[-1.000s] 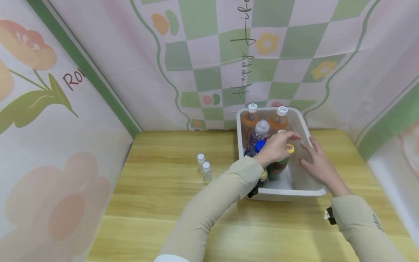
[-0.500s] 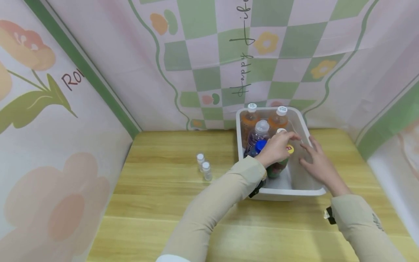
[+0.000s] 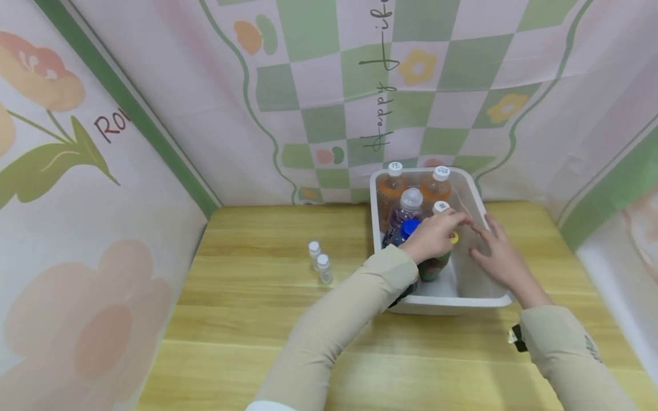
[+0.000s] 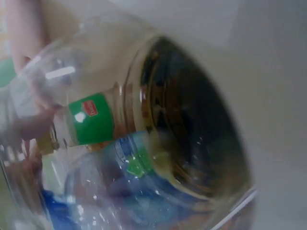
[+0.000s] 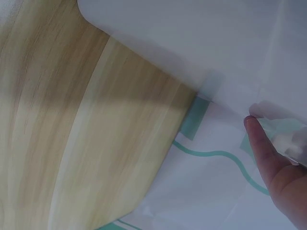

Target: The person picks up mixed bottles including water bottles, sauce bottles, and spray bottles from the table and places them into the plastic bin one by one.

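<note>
Over a white bin (image 3: 483, 302) on the table, my left hand (image 3: 432, 234) reaches down to a green-labelled drink bottle (image 3: 433, 268) with a yellow cap, standing inside. In the left wrist view, fingers grip around the yellow cap (image 4: 45, 143), seen through a clear bottle (image 4: 187, 120) with dark liquid close to the camera. My right hand (image 3: 497, 257) rests at the bin's right wall, fingers loosely spread, some inside and some outside. A straight finger (image 5: 264, 148) touches the wall from outside in the right wrist view.
Two orange-drink bottles (image 3: 436, 189) stand at the bin's back. A clear-capped bottle (image 3: 406, 211), a blue-capped bottle (image 3: 408, 228) and a white-capped bottle (image 3: 441, 206) share the bin. Two small white-capped vials (image 3: 324, 270) stand on the table to the left. A patterned curtain (image 3: 319, 85) hangs behind.
My left hand has shifted slightly, and the yellow cap beneath it is now more covered and a little lower. My right hand stays at the bin wall.
</note>
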Action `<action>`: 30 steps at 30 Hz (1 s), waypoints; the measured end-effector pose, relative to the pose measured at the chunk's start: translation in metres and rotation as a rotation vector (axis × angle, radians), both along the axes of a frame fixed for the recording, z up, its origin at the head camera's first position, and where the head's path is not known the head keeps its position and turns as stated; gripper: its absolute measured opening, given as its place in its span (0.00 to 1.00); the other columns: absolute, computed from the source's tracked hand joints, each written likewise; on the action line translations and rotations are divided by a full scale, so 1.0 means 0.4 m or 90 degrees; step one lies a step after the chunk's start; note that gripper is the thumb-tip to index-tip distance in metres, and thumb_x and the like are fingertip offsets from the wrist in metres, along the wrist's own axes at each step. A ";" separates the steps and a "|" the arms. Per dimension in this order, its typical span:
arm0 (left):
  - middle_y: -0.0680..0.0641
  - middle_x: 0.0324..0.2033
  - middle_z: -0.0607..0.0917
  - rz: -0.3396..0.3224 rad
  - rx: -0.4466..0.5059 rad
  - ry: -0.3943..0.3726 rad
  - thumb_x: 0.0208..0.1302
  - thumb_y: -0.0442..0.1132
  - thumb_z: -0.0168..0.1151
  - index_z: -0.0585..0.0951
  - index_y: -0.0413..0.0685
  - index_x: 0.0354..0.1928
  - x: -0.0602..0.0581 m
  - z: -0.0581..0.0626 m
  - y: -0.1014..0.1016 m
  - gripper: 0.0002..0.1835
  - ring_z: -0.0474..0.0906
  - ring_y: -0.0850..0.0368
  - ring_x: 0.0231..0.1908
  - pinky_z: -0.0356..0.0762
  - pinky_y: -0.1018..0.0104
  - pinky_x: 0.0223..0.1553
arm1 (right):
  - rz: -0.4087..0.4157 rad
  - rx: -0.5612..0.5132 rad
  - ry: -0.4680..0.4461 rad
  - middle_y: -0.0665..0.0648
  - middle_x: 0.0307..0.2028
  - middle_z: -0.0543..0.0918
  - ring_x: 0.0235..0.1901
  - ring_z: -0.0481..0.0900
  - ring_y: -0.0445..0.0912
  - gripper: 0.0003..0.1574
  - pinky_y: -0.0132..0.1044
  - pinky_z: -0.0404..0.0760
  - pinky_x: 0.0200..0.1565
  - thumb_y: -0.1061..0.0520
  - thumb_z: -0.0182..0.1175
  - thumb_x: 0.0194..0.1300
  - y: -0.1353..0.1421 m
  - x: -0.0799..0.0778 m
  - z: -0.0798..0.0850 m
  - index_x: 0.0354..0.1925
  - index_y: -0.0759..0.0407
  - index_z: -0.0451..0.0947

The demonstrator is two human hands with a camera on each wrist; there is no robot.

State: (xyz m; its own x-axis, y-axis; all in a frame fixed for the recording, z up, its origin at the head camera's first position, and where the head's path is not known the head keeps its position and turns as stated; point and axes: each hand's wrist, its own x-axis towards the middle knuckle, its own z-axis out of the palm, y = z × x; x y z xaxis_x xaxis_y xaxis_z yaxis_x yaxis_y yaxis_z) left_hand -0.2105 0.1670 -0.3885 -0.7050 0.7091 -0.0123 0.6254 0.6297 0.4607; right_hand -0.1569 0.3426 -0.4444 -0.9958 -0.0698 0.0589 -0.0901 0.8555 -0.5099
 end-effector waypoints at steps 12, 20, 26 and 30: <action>0.58 0.60 0.74 -0.022 -0.047 -0.010 0.58 0.31 0.62 0.70 0.63 0.63 -0.008 0.009 -0.003 0.31 0.74 0.66 0.51 0.73 0.81 0.41 | 0.001 -0.005 0.002 0.72 0.73 0.38 0.54 0.60 0.82 0.36 0.77 0.63 0.48 0.58 0.53 0.64 0.000 0.000 -0.001 0.65 0.73 0.58; 0.58 0.60 0.77 -0.025 0.042 -0.063 0.56 0.26 0.61 0.71 0.54 0.62 -0.018 0.003 0.004 0.31 0.75 0.67 0.55 0.72 0.87 0.45 | 0.006 -0.003 0.006 0.73 0.72 0.39 0.55 0.59 0.83 0.35 0.77 0.61 0.49 0.58 0.53 0.64 0.003 -0.001 -0.007 0.65 0.74 0.58; 0.56 0.60 0.78 0.015 0.151 -0.164 0.54 0.25 0.63 0.71 0.52 0.61 -0.011 0.003 0.000 0.32 0.78 0.67 0.54 0.72 0.90 0.37 | 0.008 -0.004 0.008 0.73 0.72 0.39 0.55 0.59 0.82 0.35 0.77 0.61 0.50 0.59 0.54 0.64 0.002 -0.003 -0.009 0.64 0.75 0.58; 0.54 0.60 0.78 0.025 0.203 -0.212 0.54 0.24 0.63 0.72 0.51 0.61 -0.004 0.008 -0.005 0.31 0.78 0.66 0.54 0.73 0.89 0.42 | 0.010 0.000 0.010 0.74 0.72 0.39 0.55 0.59 0.82 0.35 0.77 0.60 0.50 0.59 0.54 0.63 0.001 -0.002 -0.010 0.64 0.75 0.58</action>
